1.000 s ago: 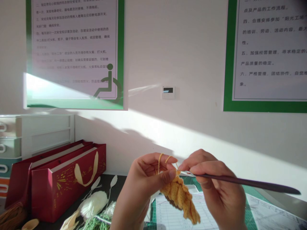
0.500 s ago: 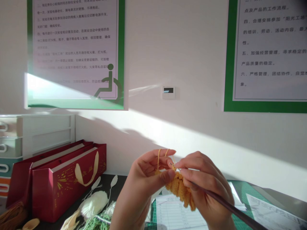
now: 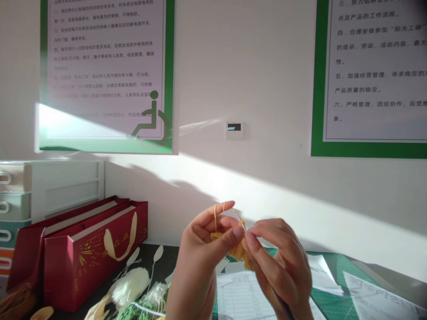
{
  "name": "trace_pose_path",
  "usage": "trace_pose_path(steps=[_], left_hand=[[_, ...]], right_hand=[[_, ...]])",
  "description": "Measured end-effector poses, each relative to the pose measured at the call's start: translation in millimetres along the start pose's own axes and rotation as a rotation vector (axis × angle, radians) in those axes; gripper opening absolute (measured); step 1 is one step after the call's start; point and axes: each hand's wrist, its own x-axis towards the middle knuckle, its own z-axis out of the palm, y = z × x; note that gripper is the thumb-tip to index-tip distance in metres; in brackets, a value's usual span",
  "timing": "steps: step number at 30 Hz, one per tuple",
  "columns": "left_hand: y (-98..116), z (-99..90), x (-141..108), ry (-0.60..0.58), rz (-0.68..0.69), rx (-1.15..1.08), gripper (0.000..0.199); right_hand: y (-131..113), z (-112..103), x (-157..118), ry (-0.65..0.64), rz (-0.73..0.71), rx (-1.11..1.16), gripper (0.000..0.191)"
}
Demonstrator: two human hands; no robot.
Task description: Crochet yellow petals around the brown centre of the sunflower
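Note:
A mustard-yellow crocheted piece (image 3: 237,252) with ribbed folds hangs between my two hands. My left hand (image 3: 203,249) pinches its top edge between thumb and fingers, with yellow yarn (image 3: 215,218) looped over the raised index finger. In my right hand (image 3: 280,258) is a crochet hook (image 3: 240,218); its thin metal shaft points up and left through the top of the piece. The hook's dark handle (image 3: 283,304) shows below the right palm. Much of the crocheted piece is hidden behind my fingers.
Red gift bags (image 3: 96,249) stand left beside stacked drawers (image 3: 15,206). White yarn (image 3: 131,284) and green yarn (image 3: 142,311) lie near them. Printed papers (image 3: 238,295) rest on a green cutting mat (image 3: 333,302). A white wall with posters rises behind.
My right hand has turned, swinging the hook's handle from pointing right to pointing down. The metal tip now reaches further up. Both hands and the crocheted piece have shifted slightly left.

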Motion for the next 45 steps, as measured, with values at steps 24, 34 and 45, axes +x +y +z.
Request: trace_pose_path(steps=[24,34,45], left_hand=[[1,-4.9,4,-0.183,0.019,-0.006,0.033],[-11,-10.0,11,-0.330,-0.360,-0.283,0.040],[-3,-12.8,6,-0.413,-0.416,-0.256,0.025]], right_hand=[[4,2,-1,-0.027,0.960,0.812,0.024],[15,-18,-3,-0.107,-0.060,0.139,0.040],[3,-6,-1,0.078,0.613,0.825,0.014]])
